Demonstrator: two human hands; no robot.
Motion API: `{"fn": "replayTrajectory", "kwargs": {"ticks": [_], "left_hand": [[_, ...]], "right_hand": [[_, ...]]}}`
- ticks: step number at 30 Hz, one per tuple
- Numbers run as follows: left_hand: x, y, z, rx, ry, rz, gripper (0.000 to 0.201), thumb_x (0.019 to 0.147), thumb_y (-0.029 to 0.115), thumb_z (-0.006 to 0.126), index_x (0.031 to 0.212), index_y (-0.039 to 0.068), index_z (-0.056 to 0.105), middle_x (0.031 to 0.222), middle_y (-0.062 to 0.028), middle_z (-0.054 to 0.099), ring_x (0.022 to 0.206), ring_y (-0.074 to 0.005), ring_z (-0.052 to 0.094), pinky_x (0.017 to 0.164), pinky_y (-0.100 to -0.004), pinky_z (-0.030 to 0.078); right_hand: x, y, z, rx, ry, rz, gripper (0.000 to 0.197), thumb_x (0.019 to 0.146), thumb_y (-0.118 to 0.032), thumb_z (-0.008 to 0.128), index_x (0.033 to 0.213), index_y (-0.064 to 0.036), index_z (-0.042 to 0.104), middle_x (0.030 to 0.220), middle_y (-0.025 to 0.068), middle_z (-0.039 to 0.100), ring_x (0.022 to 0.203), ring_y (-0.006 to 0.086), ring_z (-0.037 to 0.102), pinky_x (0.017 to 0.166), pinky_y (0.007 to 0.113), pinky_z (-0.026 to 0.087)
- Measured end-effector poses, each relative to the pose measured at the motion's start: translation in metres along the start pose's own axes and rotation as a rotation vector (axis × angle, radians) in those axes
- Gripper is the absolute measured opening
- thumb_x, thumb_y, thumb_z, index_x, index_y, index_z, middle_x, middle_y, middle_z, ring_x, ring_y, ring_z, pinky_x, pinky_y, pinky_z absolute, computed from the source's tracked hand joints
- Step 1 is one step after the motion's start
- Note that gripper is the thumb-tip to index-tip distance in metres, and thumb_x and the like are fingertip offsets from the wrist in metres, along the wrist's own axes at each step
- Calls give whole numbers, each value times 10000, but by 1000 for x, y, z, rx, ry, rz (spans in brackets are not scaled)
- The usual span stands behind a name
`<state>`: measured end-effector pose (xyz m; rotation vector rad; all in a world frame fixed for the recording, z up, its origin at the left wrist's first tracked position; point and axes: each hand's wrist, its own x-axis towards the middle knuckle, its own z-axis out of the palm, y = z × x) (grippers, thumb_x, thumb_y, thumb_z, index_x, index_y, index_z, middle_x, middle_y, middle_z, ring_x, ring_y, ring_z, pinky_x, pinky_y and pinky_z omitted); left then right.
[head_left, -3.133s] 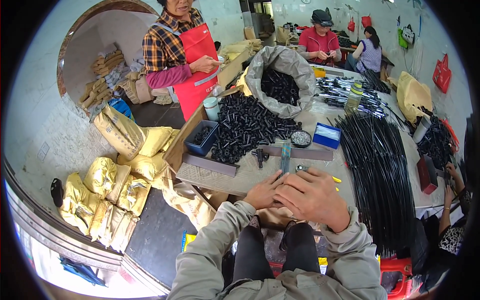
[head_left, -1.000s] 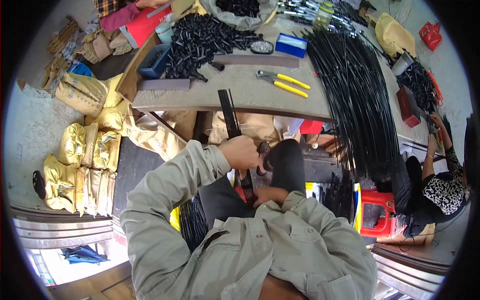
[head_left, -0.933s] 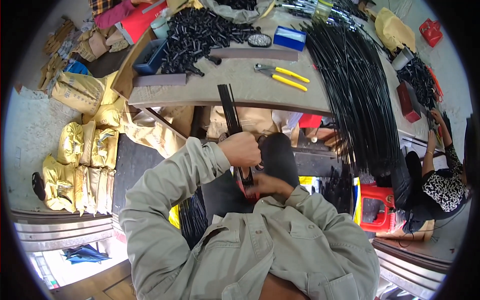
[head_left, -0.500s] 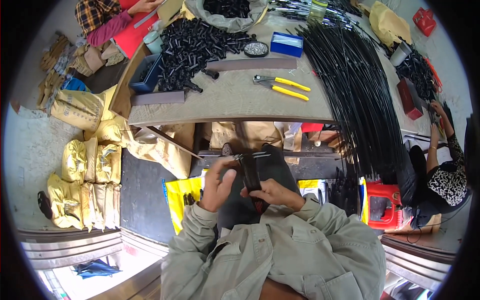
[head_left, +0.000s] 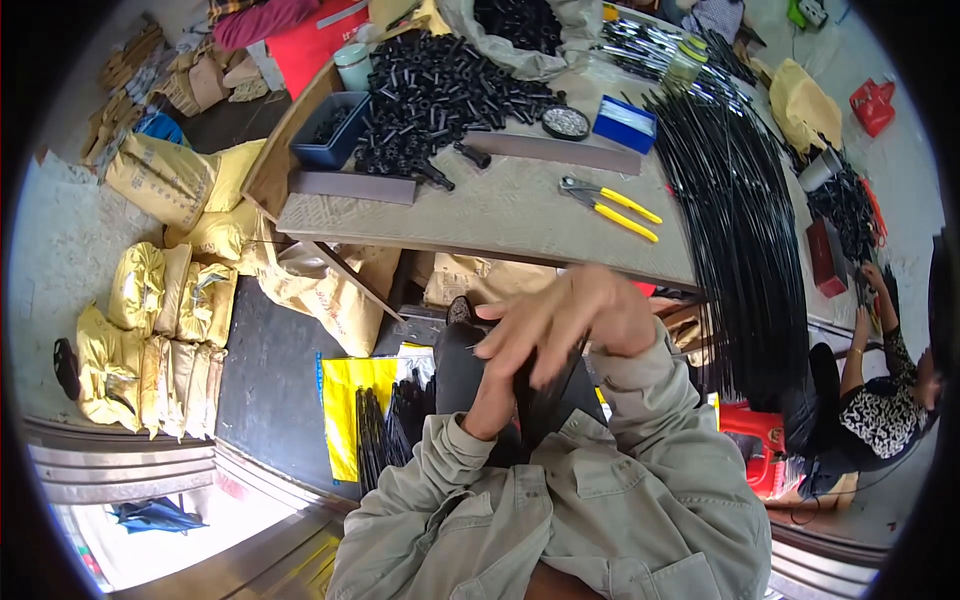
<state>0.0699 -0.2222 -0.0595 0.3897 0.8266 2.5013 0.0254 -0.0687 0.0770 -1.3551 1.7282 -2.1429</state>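
Above my lap, my right hand (head_left: 605, 310) reaches across in front of my left hand. Its fingers are stretched out and apart, somewhat blurred, with nothing seen in them. My left hand (head_left: 490, 395) is raised beneath it; its fingers are mostly hidden by the right, so its grip does not show. A dark bundle of thin black rods (head_left: 545, 405) stands between my hands and my lap, beside the left palm. It is blurred and its upper part is covered.
The table (head_left: 480, 225) ahead carries yellow-handled pliers (head_left: 615, 208), a heap of black tubular parts (head_left: 430, 100), a blue box (head_left: 625, 125) and long black rods (head_left: 745, 220). More black rods (head_left: 390, 420) lie by my left side. A co-worker (head_left: 880, 400) sits at the right.
My right hand has moved up and opened out over my left hand, away from its grip low on the bundle. The view has shifted, showing more rods at my left side.
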Motion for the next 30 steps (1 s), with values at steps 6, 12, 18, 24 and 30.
{"fn": "replayTrajectory", "kwargs": {"ticks": [6, 12, 18, 24, 30], "left_hand": [[28, 12, -4, 373, 122, -286, 288, 933, 295, 442, 916, 10, 480, 620, -43, 503, 487, -128, 484, 450, -244, 388], [36, 0, -12, 348, 217, -397, 242, 941, 247, 434, 897, 12, 474, 609, -41, 503, 476, -119, 481, 447, -239, 376], [42, 4, -8, 326, 205, -438, 232, 934, 241, 450, 897, 14, 476, 601, -41, 479, 472, -113, 444, 440, -229, 369], [49, -7, -7, 305, 145, -468, 232, 932, 232, 451, 919, 3, 484, 599, -34, 491, 464, -98, 452, 437, -223, 360], [47, -7, -7, 359, 133, -490, 223, 928, 239, 456, 951, 20, 491, 598, -38, 498, 465, -98, 454, 440, -224, 367]], "right_hand": [[69, 114, -83, -1254, 510, 520, 248, 802, -209, 586, 960, -18, 580, 930, 119, 620, 849, 275, 605, 755, 362, 475], [66, 165, -104, -1825, 353, 478, 200, 758, -228, 613, 873, -68, 579, 828, 104, 605, 784, 305, 591, 648, 372, 481], [62, 68, -157, -892, 990, 426, 190, 742, -259, 627, 780, -73, 623, 722, 104, 618, 607, 273, 579, 542, 347, 441], [70, 112, -211, -1062, 757, 495, 280, 734, -328, 653, 769, -51, 634, 748, 135, 637, 677, 291, 610, 592, 357, 464], [108, 138, -193, -1500, 460, 969, 408, 700, -408, 687, 909, -60, 653, 898, 139, 654, 867, 284, 631, 690, 398, 498]]}}
